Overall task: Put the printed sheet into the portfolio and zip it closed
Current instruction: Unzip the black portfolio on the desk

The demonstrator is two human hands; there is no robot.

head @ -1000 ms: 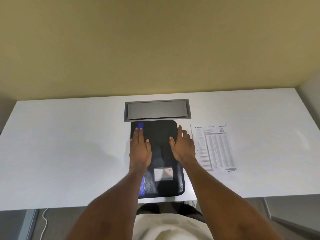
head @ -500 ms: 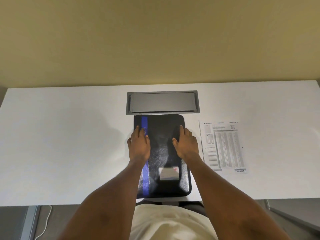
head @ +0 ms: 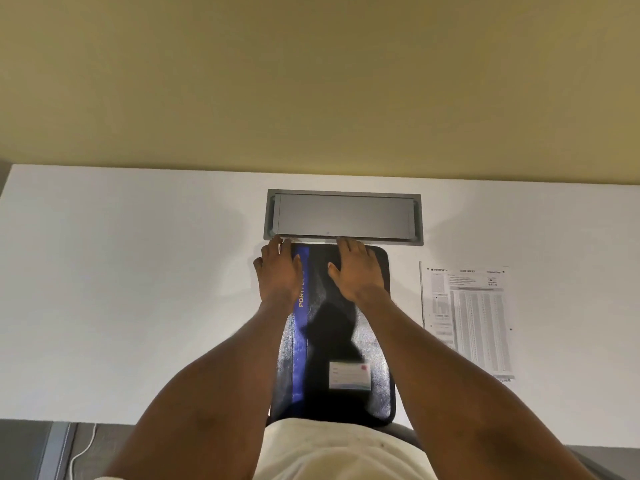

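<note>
A black portfolio [head: 375, 386] with a blue stripe and a white label lies closed on the white desk, its near end at the desk's front edge. My left hand [head: 280, 273] rests over its far-left corner, fingertips at the far edge. On its far end lies my right hand [head: 355, 271], flat, fingers reaching the far edge. Both hands have fingers apart; whether the fingertips pinch a zip pull is hidden. The printed sheet [head: 469, 320] lies flat on the desk to the right of the portfolio, untouched.
A grey metal cable hatch [head: 343, 216] is set into the desk [head: 138, 306] just beyond the portfolio. A yellow wall rises behind the desk. A white cable [head: 81, 452] hangs below the desk's front left.
Both hands slid forward along the portfolio, from its middle to its far edge. The left hand moved toward the far-left corner. The camera dipped closer over the desk.
</note>
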